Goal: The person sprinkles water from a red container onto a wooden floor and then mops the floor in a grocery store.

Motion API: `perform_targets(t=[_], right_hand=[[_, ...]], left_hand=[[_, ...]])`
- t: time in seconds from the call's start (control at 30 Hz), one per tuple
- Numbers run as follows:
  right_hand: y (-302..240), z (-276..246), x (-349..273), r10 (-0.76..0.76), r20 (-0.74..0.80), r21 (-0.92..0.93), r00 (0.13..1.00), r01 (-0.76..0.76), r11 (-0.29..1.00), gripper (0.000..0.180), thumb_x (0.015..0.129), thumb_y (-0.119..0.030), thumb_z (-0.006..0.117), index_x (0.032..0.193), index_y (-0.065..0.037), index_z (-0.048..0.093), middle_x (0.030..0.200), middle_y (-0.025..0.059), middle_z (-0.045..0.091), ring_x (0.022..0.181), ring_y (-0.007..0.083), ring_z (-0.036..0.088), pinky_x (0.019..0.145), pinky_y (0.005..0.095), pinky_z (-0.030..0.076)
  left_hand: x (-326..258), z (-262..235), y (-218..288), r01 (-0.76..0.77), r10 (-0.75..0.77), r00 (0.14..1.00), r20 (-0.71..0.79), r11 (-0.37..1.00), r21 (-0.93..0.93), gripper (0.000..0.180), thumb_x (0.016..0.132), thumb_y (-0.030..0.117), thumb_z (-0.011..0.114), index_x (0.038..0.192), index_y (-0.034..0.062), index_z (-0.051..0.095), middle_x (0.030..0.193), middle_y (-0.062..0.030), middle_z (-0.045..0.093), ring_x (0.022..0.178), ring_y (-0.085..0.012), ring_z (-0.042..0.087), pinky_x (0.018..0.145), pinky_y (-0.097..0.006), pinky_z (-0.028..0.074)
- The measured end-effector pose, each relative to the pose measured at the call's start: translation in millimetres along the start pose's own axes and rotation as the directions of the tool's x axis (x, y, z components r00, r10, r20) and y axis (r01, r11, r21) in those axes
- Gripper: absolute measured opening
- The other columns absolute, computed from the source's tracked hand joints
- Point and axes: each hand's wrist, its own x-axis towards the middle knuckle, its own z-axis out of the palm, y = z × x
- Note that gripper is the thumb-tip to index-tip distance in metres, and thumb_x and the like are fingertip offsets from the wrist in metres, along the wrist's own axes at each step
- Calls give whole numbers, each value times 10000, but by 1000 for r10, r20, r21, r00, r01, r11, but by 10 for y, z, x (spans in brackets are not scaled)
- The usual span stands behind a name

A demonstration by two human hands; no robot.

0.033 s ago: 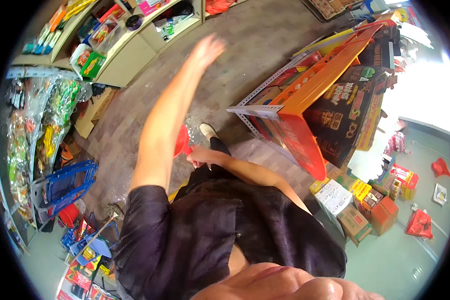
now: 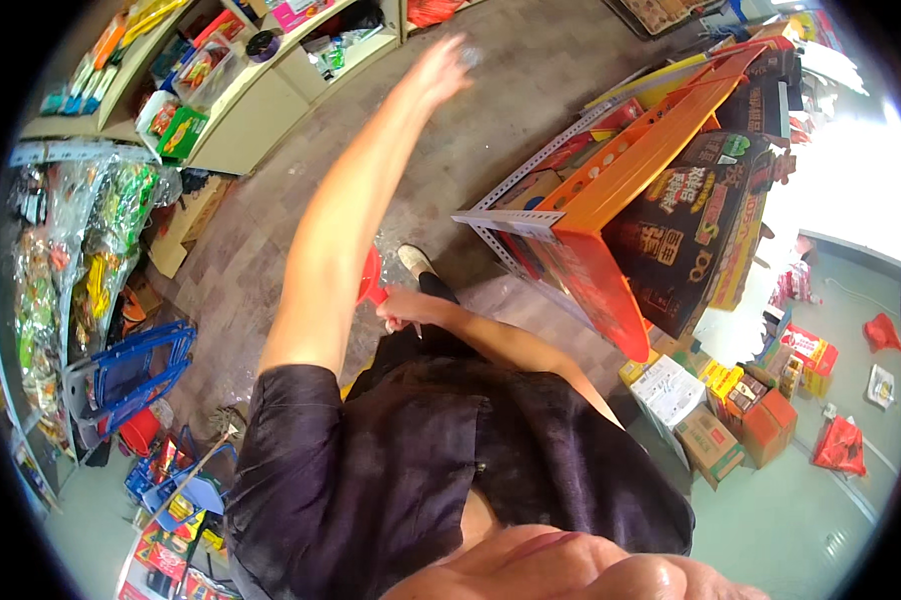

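Note:
My left arm reaches far forward over the floor, and my left hand [image 2: 441, 72] is blurred by motion. Its fingers look spread, with a small greyish blur at their tips that I cannot make out. Close to my waist, my right hand [image 2: 401, 306] is closed around the handle of a red plastic dipper [image 2: 372, 278]. My left forearm hides part of the dipper, and what is inside it does not show. Below lies a grey tiled floor [image 2: 271, 230] with shiny, wet-looking spots. My foot in a light shoe [image 2: 411, 257] stands just past the dipper.
An orange and red display rack [image 2: 611, 190] with dark printed cartons stands at the right. Shelves [image 2: 261, 110] with goods curve along the far left. Blue folded chairs [image 2: 141, 375] stand at the left, cardboard boxes [image 2: 711, 450] at the lower right.
My left hand has swung a little farther forward and to the right. The dipper in my right hand has shifted slightly right.

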Motion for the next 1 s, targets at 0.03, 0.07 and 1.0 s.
perform_targets(t=[0.03, 0.07, 1.0], right_hand=[[-99, -138, -37, -27, 9, -79, 1000, 28, 997, 86, 706, -67, 526, 765, -7, 542, 517, 70, 525, 418, 148, 509, 380, 286, 401], [-197, -251, -82, -57, 23, -153, 998, 60, 986, 80, 707, -65, 528, 762, -9, 541, 531, 69, 534, 422, 149, 511, 388, 286, 412], [-354, 426, 355, 446, 104, -526, 889, -332, 783, 117, 750, -43, 521, 836, -77, 450, 623, 14, 481, 461, 88, 456, 364, 215, 354]], left_hand=[[220, 379, 214, -4, -4, 998, 63, 991, 133, 716, 891, 288, 485, 1425, 48, 72, 1497, -138, -51, 1379, -292, -19, 1104, -426, 78], [381, 490, 247, 0, -8, 999, 54, 991, 137, 716, 891, 288, 485, 1425, 48, 72, 1497, -138, -51, 1379, -292, -19, 1104, -426, 78], [-3581, -2636, -1600, 288, 613, 174, -771, 717, 635, 175, 775, 86, 501, 908, 39, 604, 849, -198, 620, 822, -348, 607, 723, -416, 477]])
